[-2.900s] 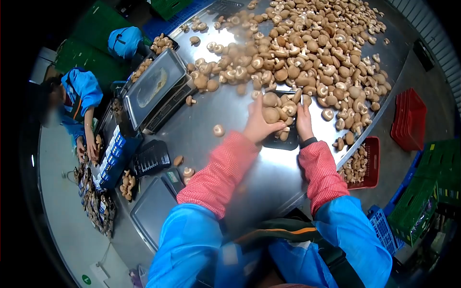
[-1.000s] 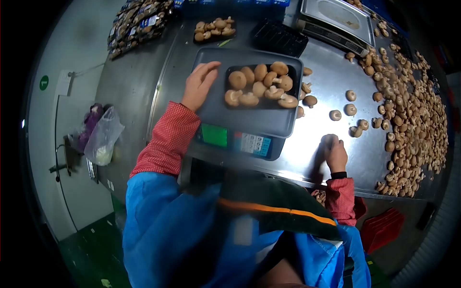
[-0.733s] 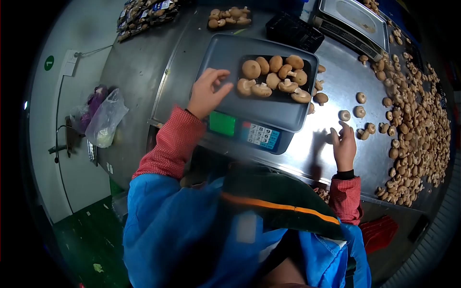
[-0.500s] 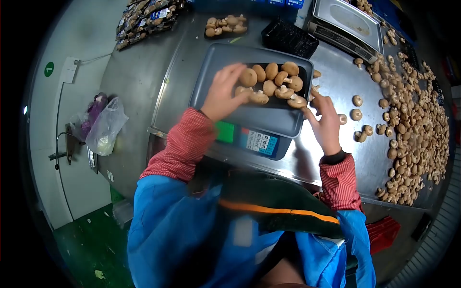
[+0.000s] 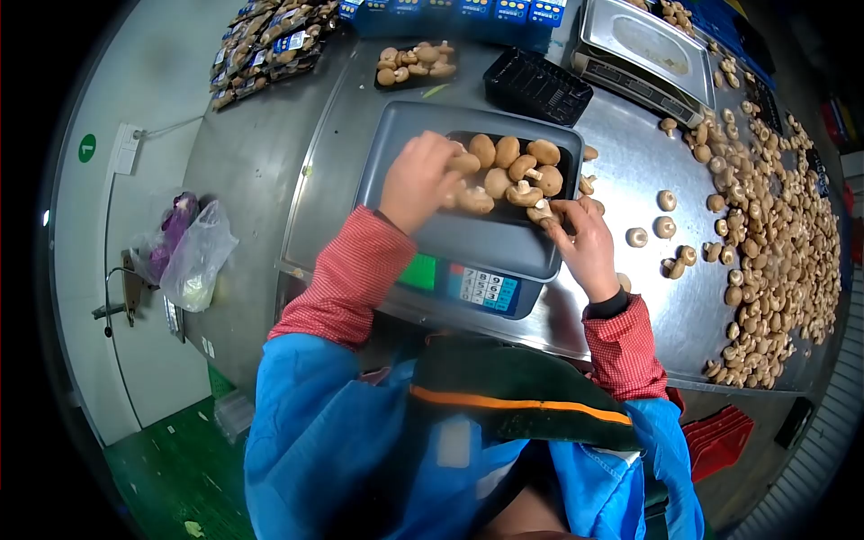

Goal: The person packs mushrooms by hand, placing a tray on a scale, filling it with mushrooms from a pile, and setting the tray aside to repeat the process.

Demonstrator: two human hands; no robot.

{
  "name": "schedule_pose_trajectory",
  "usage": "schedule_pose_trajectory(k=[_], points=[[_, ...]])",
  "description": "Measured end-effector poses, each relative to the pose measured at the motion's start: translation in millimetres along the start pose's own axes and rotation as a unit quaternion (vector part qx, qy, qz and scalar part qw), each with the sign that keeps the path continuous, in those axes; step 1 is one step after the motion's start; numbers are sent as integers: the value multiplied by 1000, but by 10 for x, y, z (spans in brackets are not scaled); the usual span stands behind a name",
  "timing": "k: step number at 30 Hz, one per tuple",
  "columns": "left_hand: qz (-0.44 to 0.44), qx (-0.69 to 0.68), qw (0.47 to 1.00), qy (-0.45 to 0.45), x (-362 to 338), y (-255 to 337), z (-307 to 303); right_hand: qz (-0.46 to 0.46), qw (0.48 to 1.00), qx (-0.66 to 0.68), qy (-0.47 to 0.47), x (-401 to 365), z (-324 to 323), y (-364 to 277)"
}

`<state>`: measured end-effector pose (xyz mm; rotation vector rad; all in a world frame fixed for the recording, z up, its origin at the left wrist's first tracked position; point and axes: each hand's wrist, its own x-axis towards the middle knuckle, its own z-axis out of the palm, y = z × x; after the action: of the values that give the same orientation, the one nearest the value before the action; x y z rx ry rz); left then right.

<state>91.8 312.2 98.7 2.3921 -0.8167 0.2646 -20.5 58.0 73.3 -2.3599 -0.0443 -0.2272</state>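
A black tray (image 5: 515, 212) of brown mushrooms (image 5: 481, 150) rests on the grey pan (image 5: 387, 135) of a scale with a green display and number keys (image 5: 482, 288). My left hand (image 5: 419, 183) is at the tray's left end, its fingers curled around mushrooms there; the fingertips are partly hidden. At the right front corner, my right hand (image 5: 585, 241) has its thumb and fingers closed on a mushroom (image 5: 542, 212) with a pale stem.
Loose mushrooms (image 5: 774, 261) are heaped along the right of the metal table. Behind the scale are a filled tray (image 5: 416, 66), empty black trays (image 5: 537, 85) and a second scale (image 5: 643, 56). Packed bags (image 5: 270, 49) lie back left; plastic bags (image 5: 196, 256) hang at left.
My left hand has closed in on the mushrooms at the tray's left end. My right hand has moved left from the pan's edge and closed on the corner mushroom. The view has shifted slightly.
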Motion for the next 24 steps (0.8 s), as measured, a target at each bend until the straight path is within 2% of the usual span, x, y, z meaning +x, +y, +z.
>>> schedule_pose_trajectory(k=[2,4,8,11,12,15,18,19,22,24], points=[[74,55,996,2,6,17,32,-19,1000,0,15,-6,19,8],[92,30,995,-23,61,-2,1,-20,1000,5,17,-9,23,19],[63,-116,991,-10,2,-142,-39,4,999,53,0,-14,-8,28],[-186,-243,952,29,-209,-202,-80,33,997,66,-6,-7,-116,-13],[-233,-248,940,31,-342,-299,-37,46,997,64,-7,-3,-151,-20],[-240,-129,959,-75,-646,-423,45,-55,998,27,-13,-16,-126,85],[-334,-284,892,-106,-564,-457,125,-99,995,-4,1,19,-43,93],[-357,-322,869,-119,-499,-390,105,-87,996,1,-10,30,-48,84],[-397,-302,854,-149,-327,-226,32,-40,997,47,-39,75,-98,75],[-419,-356,829,-103,-294,-188,67,9,991,120,-56,122,-180,116]])
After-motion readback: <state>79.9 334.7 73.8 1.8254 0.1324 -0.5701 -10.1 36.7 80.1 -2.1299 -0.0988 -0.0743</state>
